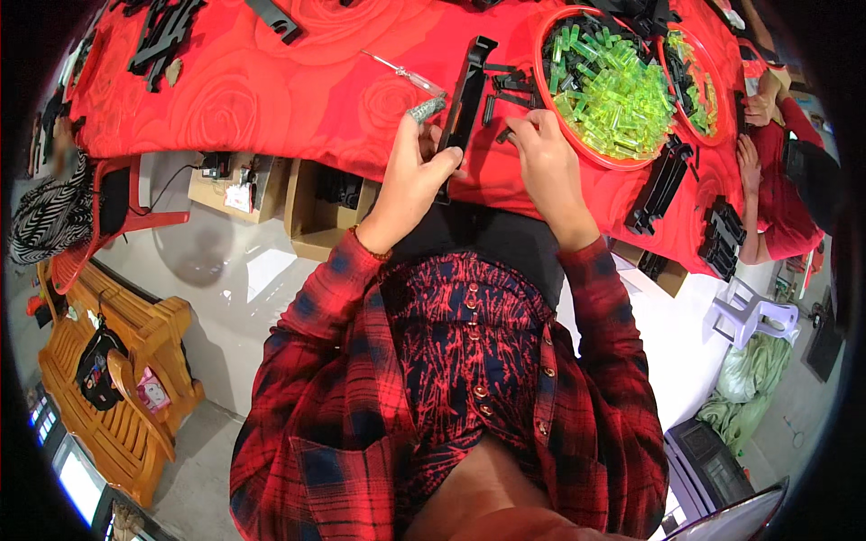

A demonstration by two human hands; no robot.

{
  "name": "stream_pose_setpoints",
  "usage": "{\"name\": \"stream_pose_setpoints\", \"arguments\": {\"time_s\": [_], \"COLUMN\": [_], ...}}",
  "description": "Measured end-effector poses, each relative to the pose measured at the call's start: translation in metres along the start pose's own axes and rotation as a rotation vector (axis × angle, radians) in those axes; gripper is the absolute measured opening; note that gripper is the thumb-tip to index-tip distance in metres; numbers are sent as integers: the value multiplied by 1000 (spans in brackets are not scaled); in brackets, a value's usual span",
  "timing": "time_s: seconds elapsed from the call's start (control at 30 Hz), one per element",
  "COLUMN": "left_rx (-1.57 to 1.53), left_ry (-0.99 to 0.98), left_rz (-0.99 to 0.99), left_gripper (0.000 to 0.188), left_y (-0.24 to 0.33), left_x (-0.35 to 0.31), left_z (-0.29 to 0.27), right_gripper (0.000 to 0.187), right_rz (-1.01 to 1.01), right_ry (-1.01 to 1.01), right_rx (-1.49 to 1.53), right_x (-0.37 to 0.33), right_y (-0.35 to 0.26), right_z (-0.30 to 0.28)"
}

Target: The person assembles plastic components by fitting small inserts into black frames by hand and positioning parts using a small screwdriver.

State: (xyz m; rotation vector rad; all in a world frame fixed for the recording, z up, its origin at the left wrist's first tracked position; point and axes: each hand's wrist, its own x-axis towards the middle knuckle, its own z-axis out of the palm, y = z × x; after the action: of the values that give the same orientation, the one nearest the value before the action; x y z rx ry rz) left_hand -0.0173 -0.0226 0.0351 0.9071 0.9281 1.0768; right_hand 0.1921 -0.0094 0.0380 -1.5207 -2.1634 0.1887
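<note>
Bar (466, 101), black, between left hand (413, 180), pinching its lower part, and right hand (550, 162), pinching small dark piece (503, 136)

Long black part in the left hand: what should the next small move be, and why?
Probably ease the right hand leftward, toward the long black part. The right hand seems to pinch a small dark piece, apart from that part, while the left hand holds the part near its lower end, which should help steady it.
</note>
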Motion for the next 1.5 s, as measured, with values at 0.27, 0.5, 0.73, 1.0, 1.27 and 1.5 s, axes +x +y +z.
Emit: {"name": "stream_pose_setpoints", "arguments": {"time_s": [0.27,0.5,0.73,1.0,1.27,1.5], "left_rx": [62,39,33,-40,-87,-63], "left_ry": [-96,-86,-145,-152,-161,-160], "left_rz": [-73,-107,-185,-215,-246,-233], "left_gripper": [52,52,55,58,58,60], "left_y": [9,24,32,38,43,42], "left_x": [19,25,23,20,12,10], "left_z": [1,3,2,14,20,18], "right_gripper": [18,24,22,23,26,27], "right_rz": [-33,99,679,626,546,553], "right_ry": [-110,-163,-317,-200,-181,-205], "right_rx": [-71,61,1155,1476,1611,1560], "right_x": [5,-1,8,1,-1,-1], "right_y": [3,1,-10,-6,-16,-17], "right_z": [-9,-3,-47,-55,-66,-67]}}
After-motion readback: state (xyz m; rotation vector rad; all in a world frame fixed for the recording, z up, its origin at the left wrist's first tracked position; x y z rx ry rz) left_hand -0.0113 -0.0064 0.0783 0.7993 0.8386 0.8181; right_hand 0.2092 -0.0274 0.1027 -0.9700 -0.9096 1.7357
